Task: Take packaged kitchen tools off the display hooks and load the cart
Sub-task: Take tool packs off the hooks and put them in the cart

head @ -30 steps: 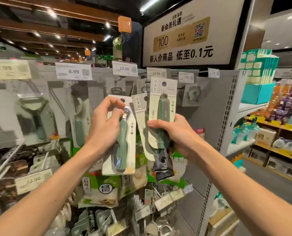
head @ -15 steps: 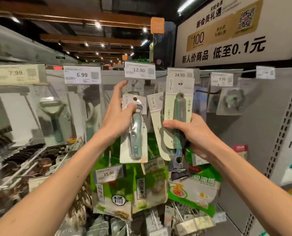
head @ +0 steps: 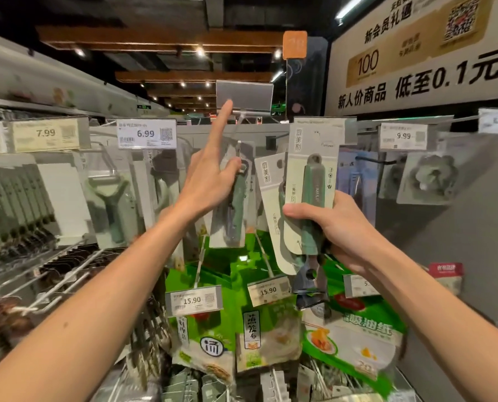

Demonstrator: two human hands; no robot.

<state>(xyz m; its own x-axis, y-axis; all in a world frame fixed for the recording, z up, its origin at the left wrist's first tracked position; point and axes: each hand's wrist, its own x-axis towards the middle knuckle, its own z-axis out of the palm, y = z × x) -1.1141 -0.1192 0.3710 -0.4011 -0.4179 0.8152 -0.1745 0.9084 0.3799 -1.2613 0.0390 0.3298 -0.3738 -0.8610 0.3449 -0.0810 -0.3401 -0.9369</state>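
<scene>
Front pack [head: 313, 181]: pale card with a green-handled tool under clear plastic, upright, gripped low round the handle by the right hand [head: 337, 227], with the dark metal head poking out below the card's bottom edge. Second pack [head: 271, 195]: same pale card, just behind and left of the first, top leaning left, caught in the same grip. Third pack [head: 236, 204]: blurred card with a green-handled tool, roughly upright, left of the other two, pinched near its top by the left hand [head: 210, 181], just below a wire hook [head: 237, 126]; whether threaded on it, cannot tell.
</scene>
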